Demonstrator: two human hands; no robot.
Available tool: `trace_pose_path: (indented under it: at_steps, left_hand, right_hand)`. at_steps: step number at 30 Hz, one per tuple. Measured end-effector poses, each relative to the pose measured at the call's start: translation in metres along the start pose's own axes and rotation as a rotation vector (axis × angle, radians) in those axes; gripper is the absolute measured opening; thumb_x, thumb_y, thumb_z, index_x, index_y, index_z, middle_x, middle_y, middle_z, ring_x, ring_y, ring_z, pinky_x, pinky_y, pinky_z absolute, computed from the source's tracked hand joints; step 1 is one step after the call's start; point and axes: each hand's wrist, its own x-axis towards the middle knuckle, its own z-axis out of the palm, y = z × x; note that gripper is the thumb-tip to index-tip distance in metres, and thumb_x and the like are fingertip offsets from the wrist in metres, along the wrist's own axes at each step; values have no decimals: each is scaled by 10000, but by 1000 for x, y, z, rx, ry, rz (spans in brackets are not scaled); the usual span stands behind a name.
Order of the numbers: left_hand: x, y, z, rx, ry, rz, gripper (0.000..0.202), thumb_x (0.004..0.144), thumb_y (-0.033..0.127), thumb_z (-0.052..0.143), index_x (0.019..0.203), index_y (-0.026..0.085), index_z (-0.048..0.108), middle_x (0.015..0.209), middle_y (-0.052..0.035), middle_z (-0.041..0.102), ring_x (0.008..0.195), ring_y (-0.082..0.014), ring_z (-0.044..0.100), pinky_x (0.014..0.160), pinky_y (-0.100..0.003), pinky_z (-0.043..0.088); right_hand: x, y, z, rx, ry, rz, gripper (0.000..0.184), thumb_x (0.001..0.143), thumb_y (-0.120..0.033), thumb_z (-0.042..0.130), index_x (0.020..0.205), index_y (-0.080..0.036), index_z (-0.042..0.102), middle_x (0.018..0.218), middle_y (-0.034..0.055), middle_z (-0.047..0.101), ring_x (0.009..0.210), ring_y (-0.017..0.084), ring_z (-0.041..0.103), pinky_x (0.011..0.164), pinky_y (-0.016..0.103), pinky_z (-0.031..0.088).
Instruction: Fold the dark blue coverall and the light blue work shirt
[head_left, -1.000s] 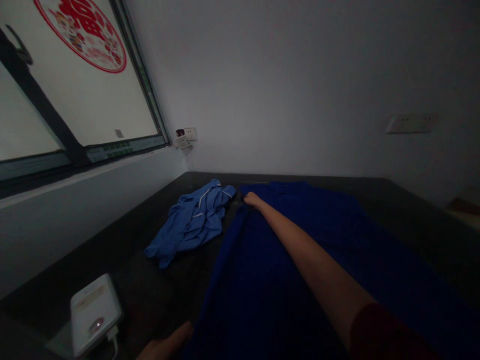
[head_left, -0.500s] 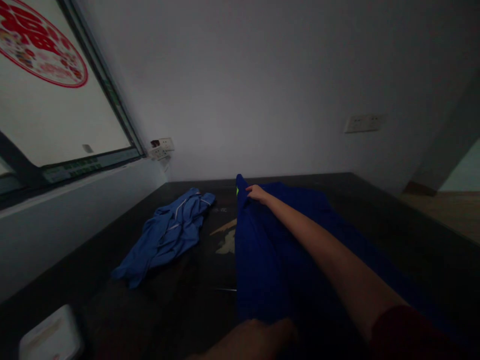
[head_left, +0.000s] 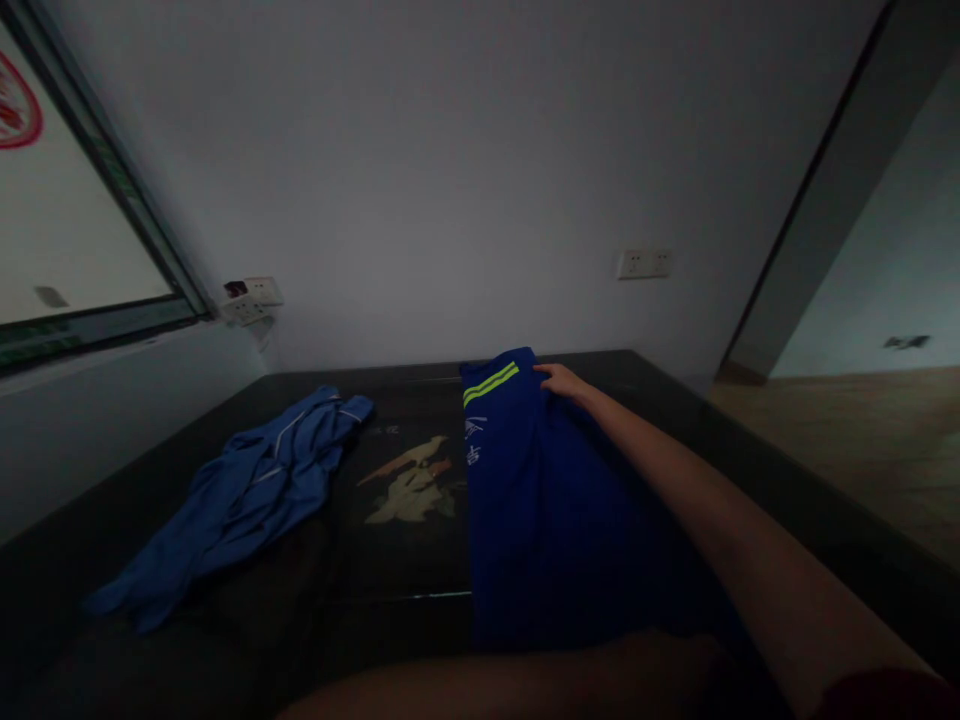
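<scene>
A dark blue garment (head_left: 540, 500) with two yellow-green stripes near its far end lies folded lengthwise on a dark table (head_left: 405, 600). My right hand (head_left: 559, 380) reaches to the garment's far edge, fingers closed on the cloth beside the stripes. My left forearm crosses the bottom of the view, and my left hand (head_left: 686, 655) rests at the garment's near edge, dim and mostly hidden. A lighter blue garment (head_left: 247, 490) with pale piping lies crumpled to the left, apart from both hands.
A pale printed motif (head_left: 412, 480) shows on the table between the two garments. Wall sockets (head_left: 247, 298) sit in the left corner by a window, another socket (head_left: 643, 263) on the back wall. A doorway and wooden floor (head_left: 847, 440) open to the right.
Both hands have carried the dark blue garment's left edge rightward, folding it over; the yellow-green stripes and the table motif now show. The view has swung right, and the white device has left it.
</scene>
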Motion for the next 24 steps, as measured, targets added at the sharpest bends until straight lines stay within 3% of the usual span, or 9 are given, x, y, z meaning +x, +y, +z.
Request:
trace_pose_path:
  at_steps: [5,11,17,21,24]
  left_hand:
    - [20,26,1,78,-59,21,558,865,335,533,1351,75,444,1288,-214,569,1123,-373,587,805,-432,540]
    - [44,27,13,63,-72,111,606,872,368,541,1398,101,402,1330,-192,543,1150,-362,570,873,-438,514]
    - [52,33,15,53,-2,250,579,863,333,561,1385,125,421,1338,-143,549,1166,-304,570,897,-380,501]
    - [74,29,27,131,30,248,536,868,342,565,1349,133,454,1322,-131,563,1165,-306,568,892,-376,498]
    - [102,13,49,213,-28,212,545,863,373,565,1343,144,446,1327,-132,554,1142,-318,579,840,-381,518]
  right_hand:
    - [-10,28,-21,-23,19,33,656,654,12,522,1299,-105,555,1339,81,564,1198,195,546,990,242,414]
    - [-24,51,-37,-39,19,79,679,639,12,506,1300,-133,557,1289,73,606,1111,198,605,952,282,455]
    - [-28,68,-54,-92,43,94,667,670,-13,527,1323,-145,535,1324,69,579,1148,190,581,964,260,434]
    - [-38,86,-49,-174,46,119,651,649,10,553,1286,-122,567,1302,89,596,1148,193,583,961,243,429]
    - [-53,102,-37,-253,40,147,600,625,28,587,1208,-106,629,1239,116,636,1121,214,602,962,254,430]
